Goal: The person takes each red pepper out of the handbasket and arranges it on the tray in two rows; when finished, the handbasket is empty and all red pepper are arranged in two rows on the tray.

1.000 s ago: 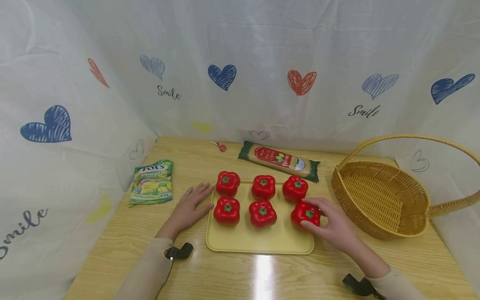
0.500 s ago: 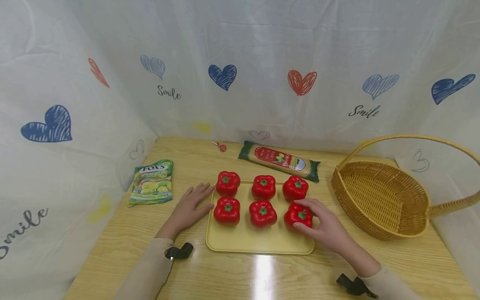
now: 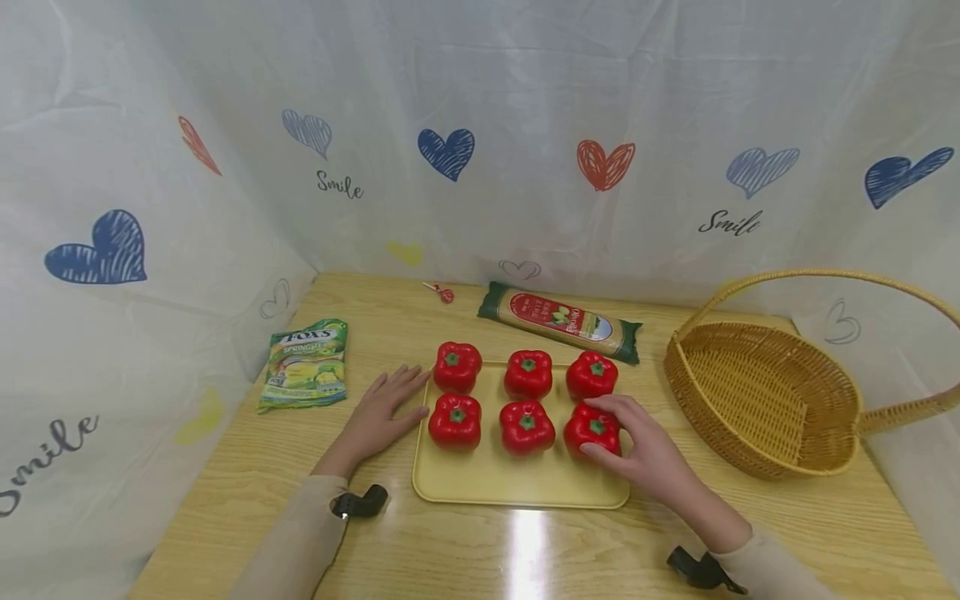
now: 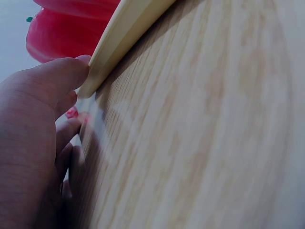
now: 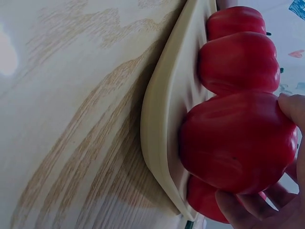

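Note:
Several red bell peppers with green stems stand in two rows on a yellow tray. My right hand grips the front-right bell pepper, thumb on its near side and fingers behind it. In the right wrist view that same pepper sits at the tray's edge, with the thumb and fingertips against it. On the left, my left hand lies with its fingers spread, touching the tray's left edge. The left wrist view shows its thumb against the tray rim.
A wicker basket with a tall handle stands at the right. Behind the tray lies a pasta packet, with a lollipop to its left. A green candy bag lies at the far left. White curtains rise behind the table.
My right hand has moved left with the front-right bell pepper, from the tray's right edge to in front of the back-right pepper. The left hand has stayed put.

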### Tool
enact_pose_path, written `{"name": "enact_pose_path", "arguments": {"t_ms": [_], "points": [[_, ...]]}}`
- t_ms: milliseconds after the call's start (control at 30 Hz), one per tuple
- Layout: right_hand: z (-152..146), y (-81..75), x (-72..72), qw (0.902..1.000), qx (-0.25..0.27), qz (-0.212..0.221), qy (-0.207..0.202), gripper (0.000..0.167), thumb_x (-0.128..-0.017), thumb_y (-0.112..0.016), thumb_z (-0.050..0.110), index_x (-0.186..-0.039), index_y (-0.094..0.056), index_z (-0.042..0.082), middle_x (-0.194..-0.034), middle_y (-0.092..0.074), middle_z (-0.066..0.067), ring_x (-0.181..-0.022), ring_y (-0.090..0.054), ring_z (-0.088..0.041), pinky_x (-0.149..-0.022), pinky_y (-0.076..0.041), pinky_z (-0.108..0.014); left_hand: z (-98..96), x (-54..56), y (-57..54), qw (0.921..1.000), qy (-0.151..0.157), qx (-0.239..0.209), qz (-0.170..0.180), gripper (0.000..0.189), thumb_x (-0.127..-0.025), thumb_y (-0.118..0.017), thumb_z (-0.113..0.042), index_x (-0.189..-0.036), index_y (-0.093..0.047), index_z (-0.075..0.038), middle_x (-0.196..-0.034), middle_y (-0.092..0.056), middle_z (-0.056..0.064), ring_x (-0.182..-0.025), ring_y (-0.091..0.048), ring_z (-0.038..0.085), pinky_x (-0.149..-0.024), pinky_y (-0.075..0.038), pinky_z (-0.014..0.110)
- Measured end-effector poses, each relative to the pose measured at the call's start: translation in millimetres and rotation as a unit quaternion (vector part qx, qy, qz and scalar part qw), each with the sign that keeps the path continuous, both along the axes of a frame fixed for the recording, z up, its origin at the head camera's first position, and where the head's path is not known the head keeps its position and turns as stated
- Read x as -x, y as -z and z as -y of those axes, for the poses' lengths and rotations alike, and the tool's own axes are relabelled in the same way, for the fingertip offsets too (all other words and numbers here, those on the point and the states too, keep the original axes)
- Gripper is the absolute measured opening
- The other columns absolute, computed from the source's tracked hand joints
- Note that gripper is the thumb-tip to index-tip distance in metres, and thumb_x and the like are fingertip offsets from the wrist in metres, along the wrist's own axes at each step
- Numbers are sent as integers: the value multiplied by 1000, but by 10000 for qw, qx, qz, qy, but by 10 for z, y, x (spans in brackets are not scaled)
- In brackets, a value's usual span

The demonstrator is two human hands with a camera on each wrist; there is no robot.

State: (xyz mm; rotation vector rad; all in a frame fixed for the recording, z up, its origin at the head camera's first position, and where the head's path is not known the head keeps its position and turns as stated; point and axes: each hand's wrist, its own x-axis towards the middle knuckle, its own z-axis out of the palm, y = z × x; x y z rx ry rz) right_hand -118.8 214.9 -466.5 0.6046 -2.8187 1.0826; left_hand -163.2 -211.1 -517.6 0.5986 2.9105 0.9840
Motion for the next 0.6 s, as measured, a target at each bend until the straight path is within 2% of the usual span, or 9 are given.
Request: {"name": "enact_pose_path", "arguments": {"t_ms": [167, 600], "points": [[0, 11, -4, 9999, -80, -11, 85, 57, -87, -82, 40, -137, -63, 19, -134, -56, -5, -120, -58, -29, -93, -58, -51, -4, -2, 5, 9999, 29, -25, -111, 64, -100, -63, -42, -156, -44, -18, -161, -39, 12, -152, -27, 35, -126, -10, 54], [-7, 29, -14, 9994, -128, -198, 239, 60, -85, -84, 38, -139, -63, 20, -131, -56, -4, -115, -59, -27, -88, -59, -50, -13, 0, -14, 10000, 18, 9, -23, 65, -99, -63, -43, -157, -43, -20, -162, -38, 10, -153, -25, 33, -126, -9, 52]]}}
